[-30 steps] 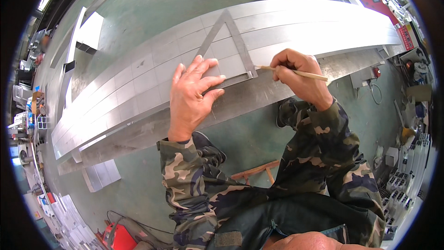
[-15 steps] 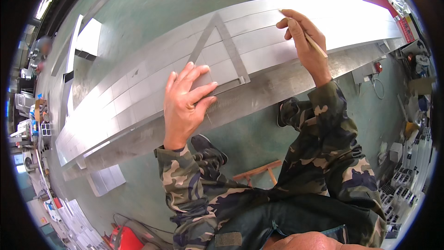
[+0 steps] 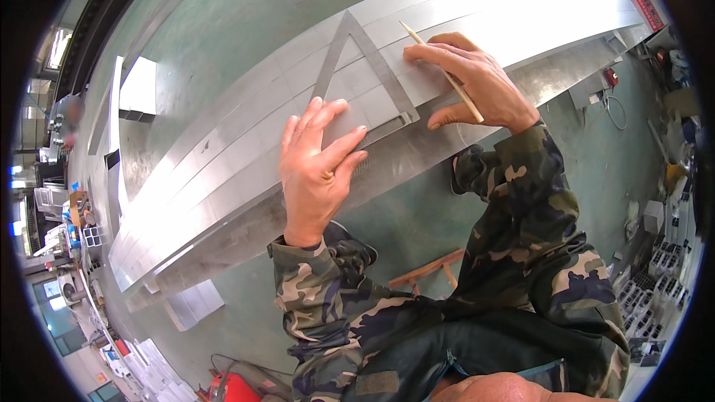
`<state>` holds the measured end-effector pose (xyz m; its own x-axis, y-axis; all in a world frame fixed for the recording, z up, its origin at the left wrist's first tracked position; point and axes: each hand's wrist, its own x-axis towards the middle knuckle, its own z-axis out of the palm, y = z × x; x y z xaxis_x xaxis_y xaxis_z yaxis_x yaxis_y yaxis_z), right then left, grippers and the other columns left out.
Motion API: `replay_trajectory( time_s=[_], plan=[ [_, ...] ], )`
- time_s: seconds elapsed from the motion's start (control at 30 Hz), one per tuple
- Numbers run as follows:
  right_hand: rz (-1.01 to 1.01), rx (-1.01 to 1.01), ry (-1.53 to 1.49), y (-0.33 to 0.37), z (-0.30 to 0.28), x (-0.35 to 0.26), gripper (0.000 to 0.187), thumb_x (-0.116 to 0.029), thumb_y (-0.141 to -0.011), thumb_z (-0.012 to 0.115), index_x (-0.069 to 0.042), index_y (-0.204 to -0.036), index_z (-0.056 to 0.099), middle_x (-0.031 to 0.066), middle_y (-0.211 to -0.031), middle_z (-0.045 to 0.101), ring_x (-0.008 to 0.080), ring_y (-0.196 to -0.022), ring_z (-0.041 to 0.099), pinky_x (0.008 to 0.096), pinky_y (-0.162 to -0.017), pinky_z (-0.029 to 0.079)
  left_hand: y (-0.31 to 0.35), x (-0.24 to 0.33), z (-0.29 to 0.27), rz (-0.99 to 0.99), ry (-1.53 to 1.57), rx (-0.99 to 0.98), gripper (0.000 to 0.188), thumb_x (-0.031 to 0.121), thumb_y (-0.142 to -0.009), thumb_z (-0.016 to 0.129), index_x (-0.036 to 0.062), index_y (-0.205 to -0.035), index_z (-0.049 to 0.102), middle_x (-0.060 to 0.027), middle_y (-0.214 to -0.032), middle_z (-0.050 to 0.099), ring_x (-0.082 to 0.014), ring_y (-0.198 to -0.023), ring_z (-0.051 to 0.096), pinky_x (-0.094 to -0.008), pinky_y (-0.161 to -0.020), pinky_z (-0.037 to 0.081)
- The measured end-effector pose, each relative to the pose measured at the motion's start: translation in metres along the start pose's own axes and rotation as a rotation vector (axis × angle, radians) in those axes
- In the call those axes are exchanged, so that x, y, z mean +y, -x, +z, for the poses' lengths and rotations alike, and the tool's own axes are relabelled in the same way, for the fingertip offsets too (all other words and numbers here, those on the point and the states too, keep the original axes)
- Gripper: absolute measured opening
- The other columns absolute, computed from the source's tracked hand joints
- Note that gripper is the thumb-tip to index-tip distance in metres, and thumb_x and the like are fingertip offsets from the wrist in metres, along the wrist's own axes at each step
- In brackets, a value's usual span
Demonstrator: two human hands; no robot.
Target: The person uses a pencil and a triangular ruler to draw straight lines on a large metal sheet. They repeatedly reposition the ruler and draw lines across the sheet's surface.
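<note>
A metal triangle square (image 3: 381, 74) lies on long pale metal strips (image 3: 246, 156), its point toward the far side and its raised edge along the near edge of the strips. My left hand (image 3: 316, 171) is at the square's lower left corner, fingers spread and fingertips at its left leg; the hand hides that corner. To the right of the square, my right hand (image 3: 484, 78) holds a light wooden pencil (image 3: 463, 93) between its fingers. The pencil's tip points up and left, and the thumb stands apart from the fingers.
Under the strips runs a metal beam (image 3: 246, 234). A wooden stool (image 3: 428, 268) stands on the green floor near my feet. There is a red machine (image 3: 234, 387) at lower left, and stacked metal profiles (image 3: 663, 268) lie at the right.
My right hand has moved left and nearer to the square, and its fingers have loosened around the pencil. The left hand stays by the square; the whole view has shifted a little.
</note>
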<state>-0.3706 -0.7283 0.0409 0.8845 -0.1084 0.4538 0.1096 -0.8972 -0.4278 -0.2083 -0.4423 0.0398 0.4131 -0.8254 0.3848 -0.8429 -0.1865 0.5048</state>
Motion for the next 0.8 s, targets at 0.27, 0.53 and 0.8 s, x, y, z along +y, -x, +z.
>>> replay_trajectory(
  time_s=[0.27,0.53,0.8],
  plan=[
    [0.001,-0.002,0.005,-0.001,0.006,-0.005,0.105,-0.048,-0.062,0.101,-0.021,-0.156,0.064,0.0192,-0.141,0.071,0.0409,-0.136,0.063,0.0500,-0.113,0.056,-0.003,0.002,0.003,0.026,-0.012,0.001,0.036,0.009,-0.082,0.090,0.0150,-0.117,0.087,-0.0065,-0.146,0.072,-0.0372,-0.149,0.057,-0.0563,-0.126,0.039],
    [0.015,0.008,0.036,-0.002,0.012,-0.006,0.105,-0.063,-0.062,0.094,-0.020,-0.154,0.066,0.0160,-0.141,0.072,0.0400,-0.136,0.063,0.0511,-0.112,0.055,-0.003,0.003,0.001,0.028,0.002,0.003,0.035,0.012,-0.083,0.090,0.0154,-0.117,0.086,-0.0065,-0.145,0.071,-0.0387,-0.148,0.058,-0.0573,-0.125,0.041],
    [0.028,0.026,0.041,-0.002,0.010,-0.010,0.100,-0.055,-0.064,0.096,-0.020,-0.153,0.065,0.0128,-0.138,0.075,0.0376,-0.137,0.062,0.0512,-0.113,0.055,-0.004,0.006,0.000,0.025,0.010,-0.011,0.036,0.004,-0.082,0.089,0.0104,-0.118,0.085,-0.0090,-0.146,0.072,-0.0405,-0.149,0.057,-0.0535,-0.126,0.042]
  ],
)
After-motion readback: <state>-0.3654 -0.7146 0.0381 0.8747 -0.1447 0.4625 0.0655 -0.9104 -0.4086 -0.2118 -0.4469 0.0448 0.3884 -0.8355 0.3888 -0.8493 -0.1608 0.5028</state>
